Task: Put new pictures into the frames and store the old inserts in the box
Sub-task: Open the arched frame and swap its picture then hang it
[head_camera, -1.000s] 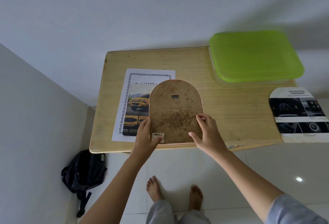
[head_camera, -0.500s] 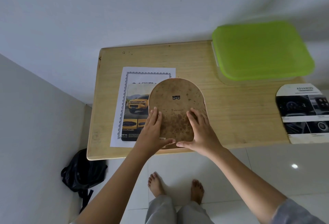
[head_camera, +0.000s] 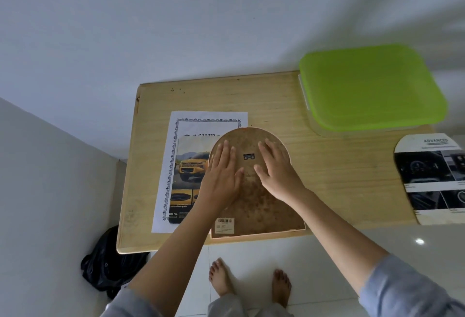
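An arch-shaped picture frame (head_camera: 261,206) lies face down on the wooden table (head_camera: 327,165), showing its stained brown back with a small metal hanger and a barcode sticker. My left hand (head_camera: 221,173) and my right hand (head_camera: 275,168) both press flat on that back, fingers spread, either side of the hanger. Under the frame's left side lies a yellow car picture (head_camera: 187,165) on top of a bordered white sheet (head_camera: 208,118). At the right table edge rests an arch-cut car interior picture (head_camera: 432,178). The box with the green lid (head_camera: 372,87) stands shut at the back right.
The table stands against a white wall. A black bag (head_camera: 108,266) sits on the floor by the table's left front corner. My bare feet are on the white tiles just below the table's front edge.
Both hands slid from the frame's lower edge up onto the upper part of its back and now lie flat. The frame has stayed where it was.
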